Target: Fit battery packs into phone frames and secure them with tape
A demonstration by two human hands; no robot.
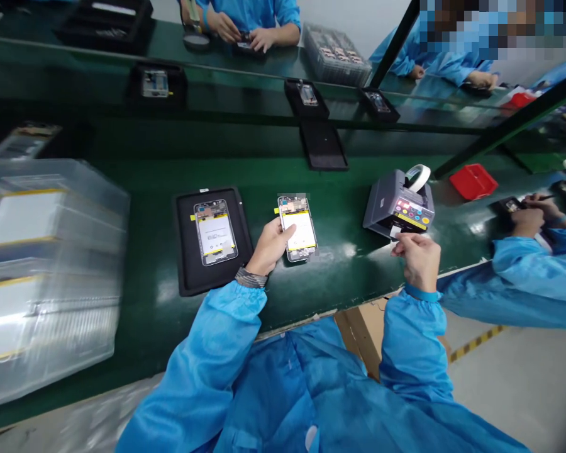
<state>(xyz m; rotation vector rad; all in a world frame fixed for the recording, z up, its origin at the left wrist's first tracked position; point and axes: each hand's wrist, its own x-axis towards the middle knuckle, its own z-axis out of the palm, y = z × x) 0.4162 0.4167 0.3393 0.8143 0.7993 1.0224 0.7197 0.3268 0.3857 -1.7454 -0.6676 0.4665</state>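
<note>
My left hand (270, 246) is closed around an opened phone (298, 229), its white battery and circuit board facing up and my thumb lying on the battery. At the right, the fingertips of my right hand (419, 257) pinch a small white piece of tape (395, 232) at the front of a grey tape dispenser (399, 204). A roll of white tape (417, 178) sits in the top of that dispenser. Left of my left hand, a second opened phone (216, 233) rests on a black tray (188, 277).
Clear plastic trays with batteries (51, 270) stand at the left. A red bin (474, 182) is behind the dispenser. Along the raised line, black trays (306, 100) hold phones. Co-workers' hands (531, 217) are at the right and across the bench.
</note>
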